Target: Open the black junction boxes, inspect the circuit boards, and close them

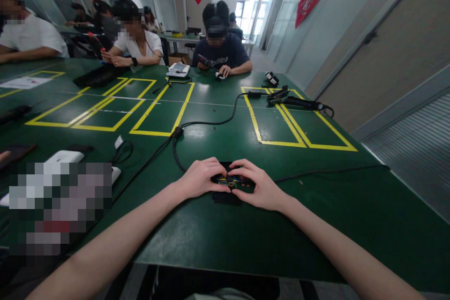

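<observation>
Near the front middle of the green table, a small dark device (pixel 231 183) with coloured wires and a round brass-coloured part lies between my two hands. My left hand (pixel 202 178) grips its left end between thumb and fingers. From the other side, my right hand (pixel 260 185) curves around the right end, thumb at the near edge and fingers at the far edge. A flat black piece (pixel 227 198) lies under the device on the table. The fingers cover parts of the device's ends.
Black cables (pixel 218 123) cross the green table (pixel 197 239), with a junction (pixel 177 132) beyond my left hand. Yellow tape outlines (pixel 281 143) mark the far half. Black tools (pixel 298 102) lie at the far right. White devices (pixel 66 155) sit left. People work across the table.
</observation>
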`<state>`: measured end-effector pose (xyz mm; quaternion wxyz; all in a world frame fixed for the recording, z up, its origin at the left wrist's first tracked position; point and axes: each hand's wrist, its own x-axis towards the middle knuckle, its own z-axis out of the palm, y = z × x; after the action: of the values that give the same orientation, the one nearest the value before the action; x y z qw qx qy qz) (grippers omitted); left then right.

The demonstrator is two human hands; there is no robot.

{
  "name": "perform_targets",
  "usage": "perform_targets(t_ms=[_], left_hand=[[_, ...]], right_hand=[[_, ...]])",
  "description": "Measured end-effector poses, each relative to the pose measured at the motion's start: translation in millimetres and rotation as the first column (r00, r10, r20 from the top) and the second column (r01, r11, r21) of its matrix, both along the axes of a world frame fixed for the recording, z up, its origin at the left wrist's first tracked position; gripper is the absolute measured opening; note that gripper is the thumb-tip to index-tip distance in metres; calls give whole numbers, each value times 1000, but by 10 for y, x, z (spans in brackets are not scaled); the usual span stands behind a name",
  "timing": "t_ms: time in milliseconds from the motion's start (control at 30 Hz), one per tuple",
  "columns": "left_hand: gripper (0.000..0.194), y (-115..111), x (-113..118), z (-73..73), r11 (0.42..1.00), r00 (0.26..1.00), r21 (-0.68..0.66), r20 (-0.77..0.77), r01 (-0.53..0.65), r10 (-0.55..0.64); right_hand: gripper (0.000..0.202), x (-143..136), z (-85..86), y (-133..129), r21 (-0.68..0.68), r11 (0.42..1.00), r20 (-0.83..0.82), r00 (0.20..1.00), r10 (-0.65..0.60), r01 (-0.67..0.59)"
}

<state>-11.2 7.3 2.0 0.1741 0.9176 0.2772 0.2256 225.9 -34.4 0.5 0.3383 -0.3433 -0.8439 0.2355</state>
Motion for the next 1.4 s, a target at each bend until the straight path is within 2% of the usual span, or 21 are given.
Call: perform_targets(t_ms=[67,233,433,567,667,833,1000,1133,1267,1400], left_hand=[[27,-10,7,6,1000,1000,0,16,4,-4],[17,-21,-15,49,997,996,16,50,-72,71],[21,-17,-41,87,992,990,-9,-71,-126,125],[22,-2,-37,92,989,983,-15,-108,-149,146],[18,15,-48,95,989,985,-42,-106,-141,136],[20,28,-68,118,985,985,-50,-50,-167,164],[21,19,-52,156,963,971,-135,23,-233,239],[30,7,-67,187,965,988,-218,18,-148,156],[55,-2,-89,195,971,988,-192,-85,-140,126],[51,-3,-80,189,978,980,-141,-150,-153,132]], right_hand=[[39,4,25,-12,-22,1000,49,999,-4,5],[21,-6,13,-18,-32,996,152,986,-73,79],[20,-54,-76,-5,43,992,113,986,-126,122],[24,-61,-62,0,52,991,108,986,-126,121],[25,-23,-23,6,60,986,96,982,-162,157],[15,118,44,74,27,964,138,954,-265,263],[46,238,93,147,-28,952,225,930,-292,306],[49,234,105,131,-60,941,204,927,-314,332],[41,203,83,118,-122,933,182,932,-314,338],[36,192,32,130,-144,933,172,937,-305,330]])
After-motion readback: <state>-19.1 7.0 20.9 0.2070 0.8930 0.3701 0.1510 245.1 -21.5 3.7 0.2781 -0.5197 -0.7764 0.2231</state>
